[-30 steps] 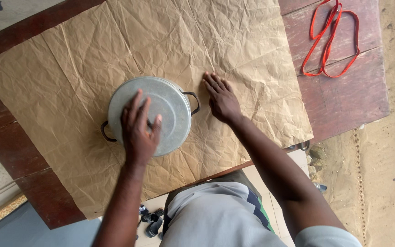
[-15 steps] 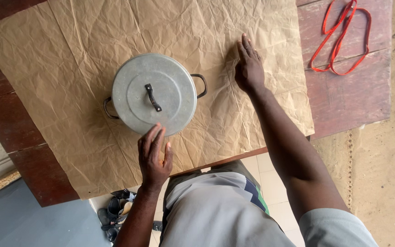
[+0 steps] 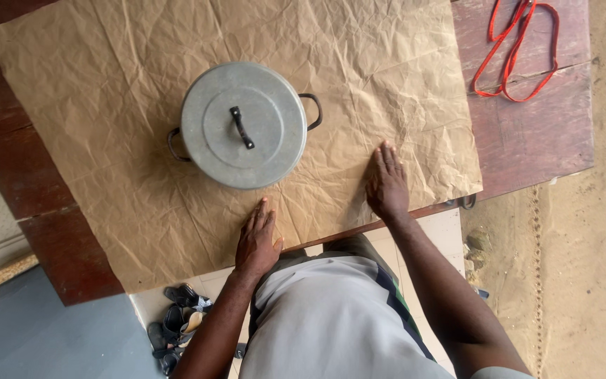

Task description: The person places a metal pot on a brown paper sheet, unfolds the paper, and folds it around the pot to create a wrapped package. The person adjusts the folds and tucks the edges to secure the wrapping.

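A round grey metal pot [image 3: 243, 125] with a lid, a dark lid handle and two dark side handles stands on a large sheet of crumpled brown paper [image 3: 387, 77]. The paper covers a dark wooden table [image 3: 527, 140]. My left hand [image 3: 257, 241] lies flat on the paper near its front edge, just below the pot, holding nothing. Flat on the paper to the right of the pot rests my right hand [image 3: 387, 184], fingers together and pointing away from me, also empty.
A red cord [image 3: 517, 49] lies looped on the bare wood at the far right. Dark sandals [image 3: 177, 323] sit on the floor below the table's front edge. Sandy ground [image 3: 597, 245] runs along the right.
My left hand has come off the pot lid and back to the paper's front edge. My right hand slid back toward me on the paper.
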